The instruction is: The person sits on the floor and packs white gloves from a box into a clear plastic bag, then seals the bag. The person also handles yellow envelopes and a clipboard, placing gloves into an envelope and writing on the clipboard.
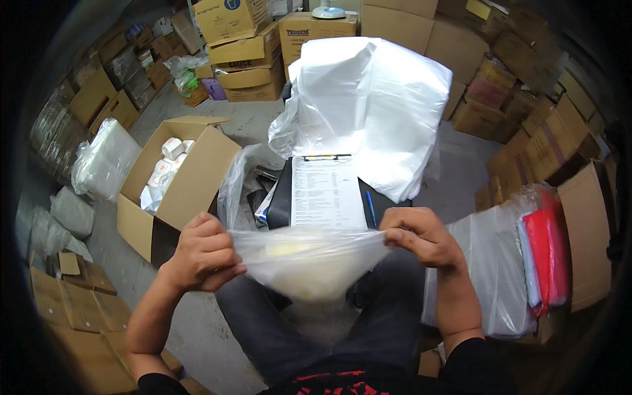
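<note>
A translucent plastic bag (316,261) is stretched between my two hands above my lap, with something pale yellowish inside, blurred. My left hand (210,254) grips its left end, and my right hand (419,237) pinches its right end. Just beyond the bag, a clipboard with printed sheets (326,192) lies on a black seat (281,197). A blue pen (371,209) rests to the right of the sheets. Large white plastic sheeting or bags (365,108) drape over the far part of the seat.
Left of the seat stands an open cardboard box (197,182) holding white wrapped items (165,170). Clear plastic (242,182) bunches beside it. At right are stacked clear bags (484,266) and red plastic packs (543,247). Cardboard cartons (249,54) stand at the back.
</note>
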Available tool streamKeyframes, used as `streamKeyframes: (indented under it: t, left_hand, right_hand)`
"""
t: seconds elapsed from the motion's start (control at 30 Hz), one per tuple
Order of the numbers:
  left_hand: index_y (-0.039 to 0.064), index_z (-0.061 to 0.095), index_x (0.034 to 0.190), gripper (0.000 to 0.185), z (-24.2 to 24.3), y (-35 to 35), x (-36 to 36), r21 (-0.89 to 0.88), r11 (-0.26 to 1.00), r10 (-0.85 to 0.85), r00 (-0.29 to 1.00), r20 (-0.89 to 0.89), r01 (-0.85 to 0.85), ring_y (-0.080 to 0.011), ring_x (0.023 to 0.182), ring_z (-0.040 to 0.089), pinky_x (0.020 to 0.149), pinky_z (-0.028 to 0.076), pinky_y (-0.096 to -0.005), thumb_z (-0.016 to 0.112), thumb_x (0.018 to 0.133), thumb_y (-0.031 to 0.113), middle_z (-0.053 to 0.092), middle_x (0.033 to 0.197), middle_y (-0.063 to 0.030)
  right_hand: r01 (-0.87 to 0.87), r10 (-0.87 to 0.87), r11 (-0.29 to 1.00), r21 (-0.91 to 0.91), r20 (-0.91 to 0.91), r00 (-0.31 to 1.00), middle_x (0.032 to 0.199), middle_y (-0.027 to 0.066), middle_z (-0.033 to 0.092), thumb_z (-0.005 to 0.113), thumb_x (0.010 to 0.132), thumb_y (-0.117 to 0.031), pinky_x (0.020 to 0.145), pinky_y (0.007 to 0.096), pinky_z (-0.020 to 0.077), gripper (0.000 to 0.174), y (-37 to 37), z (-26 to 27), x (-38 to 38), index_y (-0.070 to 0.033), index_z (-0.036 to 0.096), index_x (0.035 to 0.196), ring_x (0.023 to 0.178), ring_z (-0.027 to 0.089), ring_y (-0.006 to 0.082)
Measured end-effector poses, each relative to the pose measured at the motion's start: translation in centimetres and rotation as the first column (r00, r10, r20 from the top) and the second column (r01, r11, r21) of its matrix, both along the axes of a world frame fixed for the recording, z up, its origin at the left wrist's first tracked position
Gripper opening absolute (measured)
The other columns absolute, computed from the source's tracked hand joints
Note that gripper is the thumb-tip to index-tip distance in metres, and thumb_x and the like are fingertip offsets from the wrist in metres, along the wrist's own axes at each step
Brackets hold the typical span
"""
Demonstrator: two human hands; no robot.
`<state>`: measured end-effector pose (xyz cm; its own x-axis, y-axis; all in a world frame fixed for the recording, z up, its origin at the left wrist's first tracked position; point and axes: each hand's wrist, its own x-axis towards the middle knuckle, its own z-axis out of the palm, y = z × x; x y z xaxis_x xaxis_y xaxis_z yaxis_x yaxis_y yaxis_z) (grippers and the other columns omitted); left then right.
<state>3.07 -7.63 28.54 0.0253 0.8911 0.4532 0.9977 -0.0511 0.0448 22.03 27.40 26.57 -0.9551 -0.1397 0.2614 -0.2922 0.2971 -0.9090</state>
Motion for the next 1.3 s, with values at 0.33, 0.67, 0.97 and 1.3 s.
streamKeyframes:
  t: [0.33, 0.67, 0.97, 1.3]
  left_hand:
    - [0.008, 0.054, 0.070, 0.027, 6.5, 5.3, 0.2, 0.069, 0.979, 0.193, 0.981, 0.003, -0.192, -0.0324, 0.070, 0.054, 0.064, 0.043, -0.0449, 0.072, 0.086, 0.018, 0.053, 0.067, -0.0103]
    - [0.004, 0.058, 0.090, 0.019, 3.5, 3.0, 5.7, 0.566, 0.714, 0.110, 0.865, 0.490, -0.412, -0.0164, 0.062, 0.053, 0.059, 0.044, -0.0292, 0.075, 0.082, 0.006, 0.055, 0.073, -0.0067]
    - [0.005, 0.067, 0.092, 0.016, -1.7, 0.8, 5.9, 0.034, 0.875, 0.437, 0.818, 0.375, -0.483, -0.0400, 0.081, 0.066, 0.073, 0.052, -0.0490, 0.061, 0.080, 0.013, 0.068, 0.080, -0.0201]
    - [0.003, 0.069, 0.081, 0.027, -5.2, -1.0, 5.1, -0.269, 0.839, 0.542, 0.697, 0.469, -0.472, -0.0392, 0.078, 0.066, 0.070, 0.051, -0.0489, 0.058, 0.079, 0.029, 0.067, 0.076, -0.0198]
  right_hand:
    - [0.221, -0.257, 0.780, 0.585, -0.023, 0.966, 0.082, 0.0128, 0.069, 0.072, 0.093, -0.024, 0.067, 0.0354, 0.0476, 0.026, -1.0, 4.9, -2.8, -0.004, 0.070, 0.111, 0.074, 0.063, 0.0218]
    - [0.768, -0.323, 0.544, 0.338, -0.760, 0.564, 0.074, 0.0083, 0.065, 0.070, 0.083, -0.011, 0.071, 0.0385, 0.0429, 0.005, -6.6, 9.1, 3.6, -0.007, 0.067, 0.082, 0.068, 0.061, 0.0304]
    - [0.534, -0.548, 0.679, 0.504, -0.136, 0.825, 0.088, 0.0205, 0.070, 0.060, 0.092, -0.029, 0.075, 0.0436, 0.0503, 0.029, -7.8, 3.3, 2.2, -0.002, 0.070, 0.094, 0.083, 0.067, 0.0379]
    - [0.422, -0.481, 0.861, 0.283, 0.183, 0.858, 0.065, 0.0081, 0.058, 0.061, 0.091, -0.026, 0.061, 0.0338, 0.0431, 0.031, -8.1, -3.6, 0.1, 0.003, 0.062, 0.079, 0.062, 0.050, 0.0155]
